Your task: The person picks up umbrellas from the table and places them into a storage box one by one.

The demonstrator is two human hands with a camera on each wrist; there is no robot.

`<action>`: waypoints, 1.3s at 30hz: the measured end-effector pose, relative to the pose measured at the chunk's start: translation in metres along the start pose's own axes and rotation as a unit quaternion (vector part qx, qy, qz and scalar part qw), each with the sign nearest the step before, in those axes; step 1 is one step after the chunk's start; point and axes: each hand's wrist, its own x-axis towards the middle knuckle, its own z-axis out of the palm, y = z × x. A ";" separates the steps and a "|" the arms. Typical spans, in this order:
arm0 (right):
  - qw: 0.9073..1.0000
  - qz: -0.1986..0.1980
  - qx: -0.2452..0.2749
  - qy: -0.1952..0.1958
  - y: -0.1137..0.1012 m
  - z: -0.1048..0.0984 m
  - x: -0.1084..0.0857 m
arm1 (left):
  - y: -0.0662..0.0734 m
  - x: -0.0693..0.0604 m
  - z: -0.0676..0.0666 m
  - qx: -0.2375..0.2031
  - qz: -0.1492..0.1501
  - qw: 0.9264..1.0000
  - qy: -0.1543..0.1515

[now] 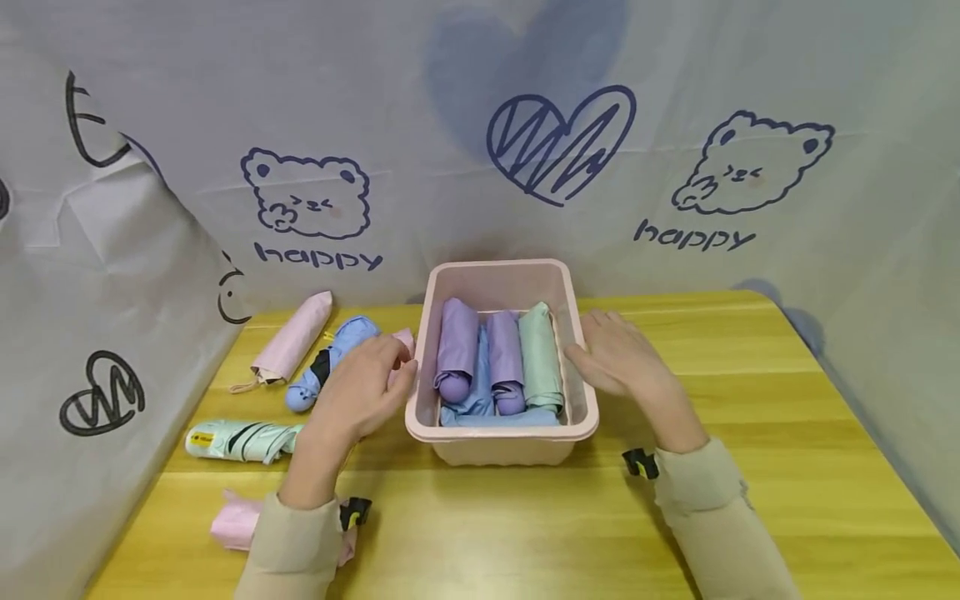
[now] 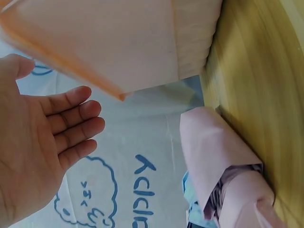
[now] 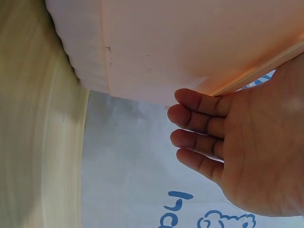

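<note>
A pale pink plastic bin [image 1: 502,434] stands on the table between my hands. Folded umbrellas fill it: a purple umbrella [image 1: 456,342] at the left, another purple umbrella [image 1: 506,346], a green umbrella [image 1: 540,358] at the right, and blue umbrella fabric [image 1: 498,418] along the near side. My left hand [image 1: 360,387] hovers by the bin's left rim, fingers relaxed, palm bare in the left wrist view. On the opposite side, my right hand [image 1: 618,354] is at the right rim with fingers extended; whether it touches is unclear. Neither hand grips anything.
Left of the bin lie a pink umbrella [image 1: 296,340], a blue umbrella [image 1: 348,337], a mint green umbrella [image 1: 243,442] and, partly under the left sleeve, another pink umbrella [image 1: 236,523]. A further pink umbrella [image 2: 213,152] sits beside the bin. A printed cloth [image 1: 420,192] hangs behind the table.
</note>
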 end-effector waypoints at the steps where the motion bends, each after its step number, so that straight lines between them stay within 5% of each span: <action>1: 1.000 0.001 0.000 0.001 0.000 -0.001 0.000 | 0.000 -0.001 -0.003 0.002 -0.005 1.000 0.003; 9: 1.000 -0.008 0.007 0.012 -0.001 -0.002 0.001 | -0.012 -0.022 -0.023 0.018 -0.011 0.998 0.054; 14: 1.000 -0.002 0.008 0.009 0.002 0.000 -0.001 | -0.021 -0.033 -0.031 0.044 -0.039 0.998 0.034; 21: 1.000 -0.011 0.005 0.009 0.001 -0.001 0.001 | -0.032 -0.028 -0.039 0.099 -0.060 0.992 -0.047; 26: 1.000 -0.011 0.008 0.011 0.000 -0.001 0.001 | -0.037 -0.014 -0.038 0.129 -0.084 0.981 -0.119; 33: 1.000 -0.009 0.008 0.012 0.000 0.000 0.001 | -0.035 0.010 -0.024 0.163 -0.122 0.956 -0.212; 39: 1.000 -0.002 0.010 0.009 -0.001 -0.002 0.000 | -0.034 0.033 -0.005 0.162 -0.132 0.943 -0.258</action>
